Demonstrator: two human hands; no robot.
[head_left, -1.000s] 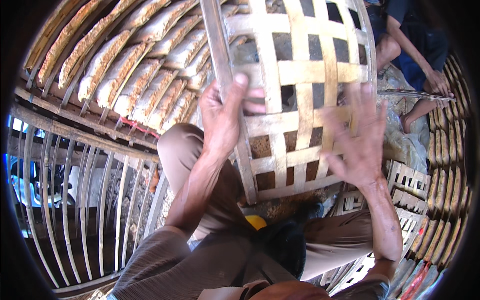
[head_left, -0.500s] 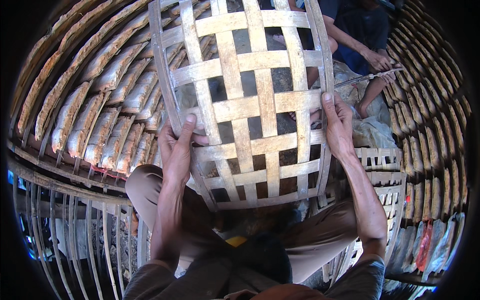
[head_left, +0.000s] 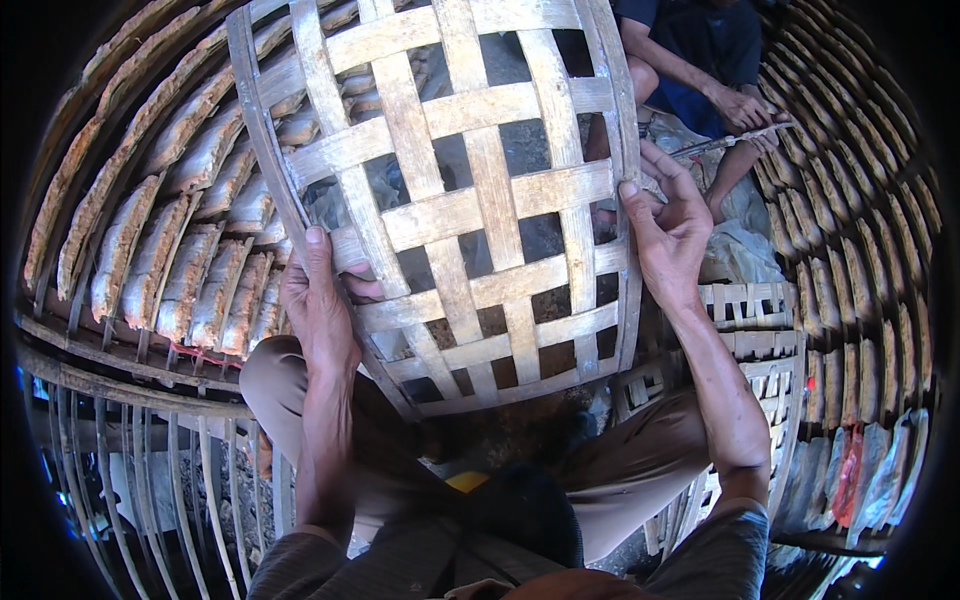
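Note:
A large woven bamboo rack (head_left: 498, 205), with crossed pale slats and a darker frame, is held up over my lap, its top tilted to the left. Wrapped round the rack's left side rail, my left hand (head_left: 320, 305) has its thumb in front and fingertips showing through a gap. On the opposite rail, my right hand (head_left: 668, 235) presses its thumb against the front, fingers bent outside the rail. The rack's top end runs out of view.
Layered rows of curved brownish pieces (head_left: 185, 285) stand at left, more (head_left: 840, 290) at right. Ahead, another person's hands (head_left: 745, 112) hold a thin strip (head_left: 735, 138). Another woven rack (head_left: 765, 385) lies by my right knee; bamboo bars (head_left: 145, 480) are at lower left.
The rack has shifted left and tilted further that way, both hands moving with it. My right fingers now show more beyond the rail.

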